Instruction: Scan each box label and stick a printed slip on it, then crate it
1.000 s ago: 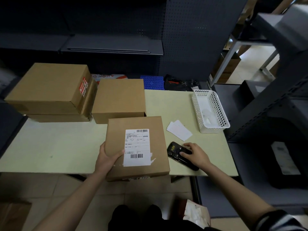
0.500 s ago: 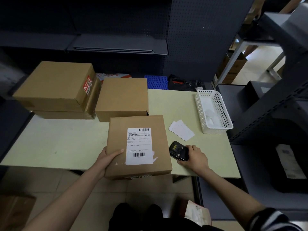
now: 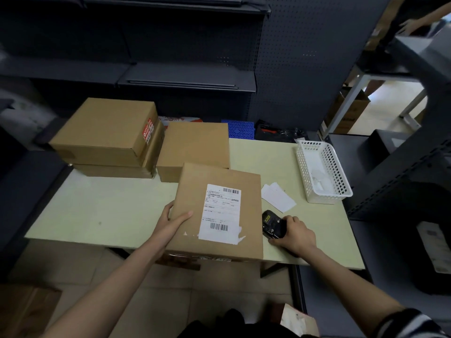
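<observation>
On the near edge of the desk (image 3: 102,211) lies the labelled box (image 3: 192,215), its label (image 3: 220,213) facing up. Left hand (image 3: 172,222) holds its left side; right hand (image 3: 294,234) closes its grip around the scanner (image 3: 272,224). Scanning step begins, I think: next the scanner must be lifted and aimed at the barcode.

I read this as a stockroom or packing station. Dark metal shelving (image 3: 188,79) and pegboard panel (image 3: 305,57) back a pale worktable (image 3: 117,208). Stacked cardboard boxes (image 3: 107,132), one with a barcoded shipping label (image 3: 220,213), a handheld scanner (image 3: 272,224), paper slips (image 3: 278,197) and a white mesh basket (image 3: 341,176).
</observation>
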The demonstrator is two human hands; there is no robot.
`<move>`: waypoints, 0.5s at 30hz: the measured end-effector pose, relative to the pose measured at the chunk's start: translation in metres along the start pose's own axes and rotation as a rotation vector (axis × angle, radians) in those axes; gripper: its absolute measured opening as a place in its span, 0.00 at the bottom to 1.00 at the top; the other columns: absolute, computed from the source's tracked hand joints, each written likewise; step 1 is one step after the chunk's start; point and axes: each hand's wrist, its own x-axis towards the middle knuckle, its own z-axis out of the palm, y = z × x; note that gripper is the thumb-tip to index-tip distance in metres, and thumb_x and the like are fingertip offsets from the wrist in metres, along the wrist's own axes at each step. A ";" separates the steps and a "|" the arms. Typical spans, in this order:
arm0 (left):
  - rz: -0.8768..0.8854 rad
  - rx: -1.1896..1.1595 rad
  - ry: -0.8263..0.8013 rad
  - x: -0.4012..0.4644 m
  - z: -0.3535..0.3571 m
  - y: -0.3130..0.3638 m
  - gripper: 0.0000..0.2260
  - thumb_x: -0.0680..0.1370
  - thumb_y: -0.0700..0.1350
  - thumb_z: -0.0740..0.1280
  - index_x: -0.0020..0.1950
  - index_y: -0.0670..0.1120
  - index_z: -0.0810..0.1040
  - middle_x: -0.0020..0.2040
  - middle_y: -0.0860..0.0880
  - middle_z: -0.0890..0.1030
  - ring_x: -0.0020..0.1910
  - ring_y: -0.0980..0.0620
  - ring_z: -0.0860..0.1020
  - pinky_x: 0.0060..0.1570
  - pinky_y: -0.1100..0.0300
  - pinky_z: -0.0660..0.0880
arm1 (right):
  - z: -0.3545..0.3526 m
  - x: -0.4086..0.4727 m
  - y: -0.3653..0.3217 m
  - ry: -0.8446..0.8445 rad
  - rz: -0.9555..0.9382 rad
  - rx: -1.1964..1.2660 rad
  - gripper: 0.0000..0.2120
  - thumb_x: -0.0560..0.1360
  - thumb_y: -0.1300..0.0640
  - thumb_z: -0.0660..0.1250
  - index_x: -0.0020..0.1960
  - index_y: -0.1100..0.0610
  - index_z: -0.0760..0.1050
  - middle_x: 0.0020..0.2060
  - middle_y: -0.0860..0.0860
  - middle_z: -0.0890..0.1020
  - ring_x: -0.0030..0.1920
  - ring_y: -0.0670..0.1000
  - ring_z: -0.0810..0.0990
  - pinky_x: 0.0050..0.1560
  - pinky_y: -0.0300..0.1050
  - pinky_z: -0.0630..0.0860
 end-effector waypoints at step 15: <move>0.282 0.077 0.125 -0.015 -0.067 0.030 0.34 0.63 0.59 0.74 0.67 0.63 0.65 0.55 0.49 0.80 0.50 0.50 0.81 0.54 0.47 0.77 | -0.047 -0.050 -0.063 0.155 0.085 0.145 0.35 0.62 0.34 0.72 0.62 0.51 0.69 0.54 0.49 0.76 0.55 0.51 0.77 0.42 0.45 0.71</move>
